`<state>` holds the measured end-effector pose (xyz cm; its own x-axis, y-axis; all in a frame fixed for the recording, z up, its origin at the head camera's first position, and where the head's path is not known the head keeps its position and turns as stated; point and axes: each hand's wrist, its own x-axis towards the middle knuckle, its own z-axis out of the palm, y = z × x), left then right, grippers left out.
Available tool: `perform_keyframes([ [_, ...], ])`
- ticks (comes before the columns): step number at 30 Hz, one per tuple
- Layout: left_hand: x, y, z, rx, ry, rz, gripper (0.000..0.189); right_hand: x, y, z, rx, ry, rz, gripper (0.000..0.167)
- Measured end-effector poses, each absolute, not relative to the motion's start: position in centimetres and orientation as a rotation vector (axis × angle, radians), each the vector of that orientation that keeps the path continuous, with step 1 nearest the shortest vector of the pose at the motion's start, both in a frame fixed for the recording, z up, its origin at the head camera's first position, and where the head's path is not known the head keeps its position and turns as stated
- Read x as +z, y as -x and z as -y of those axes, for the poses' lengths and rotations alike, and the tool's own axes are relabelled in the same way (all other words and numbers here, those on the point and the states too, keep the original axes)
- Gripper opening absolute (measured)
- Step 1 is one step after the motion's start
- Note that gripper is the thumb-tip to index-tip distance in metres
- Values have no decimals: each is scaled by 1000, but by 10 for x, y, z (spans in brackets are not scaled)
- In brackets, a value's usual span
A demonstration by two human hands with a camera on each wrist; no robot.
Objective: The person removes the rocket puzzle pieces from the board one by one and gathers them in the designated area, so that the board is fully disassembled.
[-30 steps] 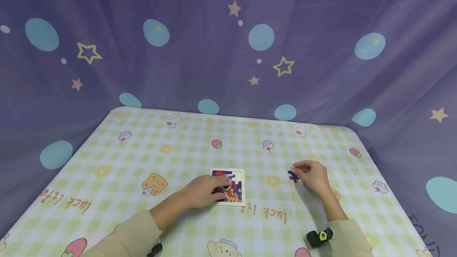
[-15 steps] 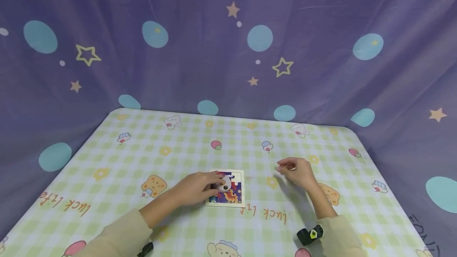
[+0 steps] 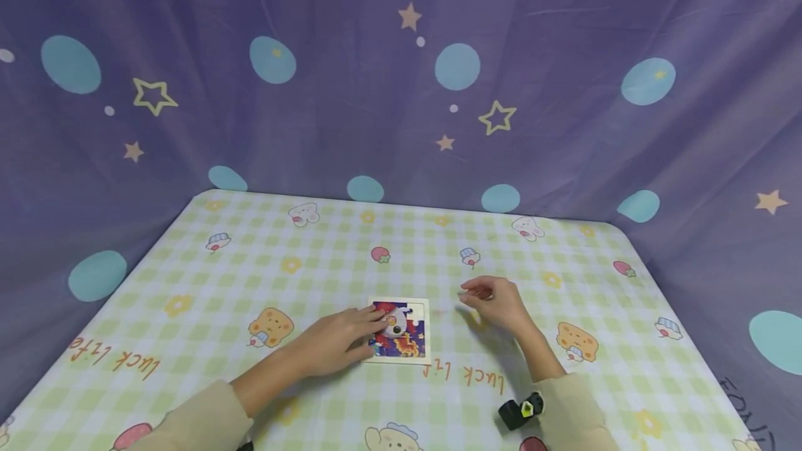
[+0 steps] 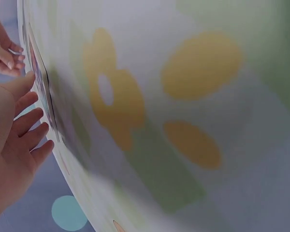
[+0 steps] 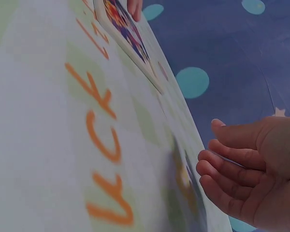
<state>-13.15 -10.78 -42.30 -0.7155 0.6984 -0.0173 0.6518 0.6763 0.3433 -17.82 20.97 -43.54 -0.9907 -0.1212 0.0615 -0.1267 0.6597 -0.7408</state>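
A small square jigsaw puzzle [image 3: 401,348] in a cream frame lies at the middle of the table, showing a white round-headed figure on red and purple. Pale backing shows at its upper right corner. My left hand [image 3: 338,339] rests at its left edge, fingers extended and touching it. To the right of the puzzle, my right hand [image 3: 498,301] hovers above the cloth with thumb and fingers bent together, pinching a puzzle piece that is almost wholly hidden. In the right wrist view, the puzzle frame [image 5: 130,48] stands beyond the curled fingers [image 5: 227,169].
A green-and-white checked tablecloth [image 3: 351,409] with printed bears, strawberries and lettering covers the table. A purple curtain [image 3: 351,89] with stars and blue ovals hangs behind and at both sides. A black wrist device [image 3: 520,410] sits at the right cuff.
My right hand has picked up the puzzle piece from the cloth at the right and moved left toward the puzzle. My left hand has drawn back slightly left, uncovering more of the picture.
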Motion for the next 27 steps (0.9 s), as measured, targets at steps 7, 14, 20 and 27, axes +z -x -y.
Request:
perform_keyframes([
  [7,-424,130,105,466,-1127,-2746,48,-436,177,-189,1325,-199,2888,18],
  [14,-427,131,103,468,-1141,-2752,49,-439,178,-173,1323,-278,2889,17],
  [20,-428,132,102,462,-1149,-2755,49,-438,179,-159,1320,-341,2898,16],
  [27,-428,134,100,455,-1135,-2774,49,-437,176,-145,1291,-450,2909,14],
])
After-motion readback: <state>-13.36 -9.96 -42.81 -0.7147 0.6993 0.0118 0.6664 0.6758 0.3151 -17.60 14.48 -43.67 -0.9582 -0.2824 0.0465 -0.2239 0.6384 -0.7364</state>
